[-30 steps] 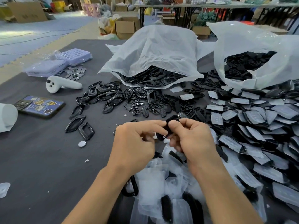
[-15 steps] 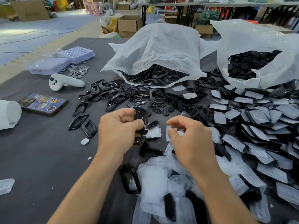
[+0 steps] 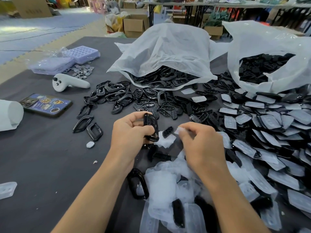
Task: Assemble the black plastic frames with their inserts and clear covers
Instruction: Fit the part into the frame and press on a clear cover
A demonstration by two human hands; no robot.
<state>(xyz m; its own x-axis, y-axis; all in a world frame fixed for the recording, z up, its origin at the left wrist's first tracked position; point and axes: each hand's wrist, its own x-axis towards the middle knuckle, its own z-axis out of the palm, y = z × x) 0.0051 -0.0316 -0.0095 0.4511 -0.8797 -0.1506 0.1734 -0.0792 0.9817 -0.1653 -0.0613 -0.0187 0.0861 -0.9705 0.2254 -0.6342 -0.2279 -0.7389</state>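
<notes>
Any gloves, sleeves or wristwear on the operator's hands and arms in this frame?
None visible. Left hand and right hand are ungloved, with no rings showing. Forearms are bare down to the frame edge: no sleeves, watch or wristbands.

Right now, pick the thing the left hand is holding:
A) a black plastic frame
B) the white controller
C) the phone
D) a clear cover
A: the left hand grips a black plastic frame, while the right hand pinches a clear plastic piece. The phone and the white controller lie on the table to the left, touched by neither hand.
</notes>
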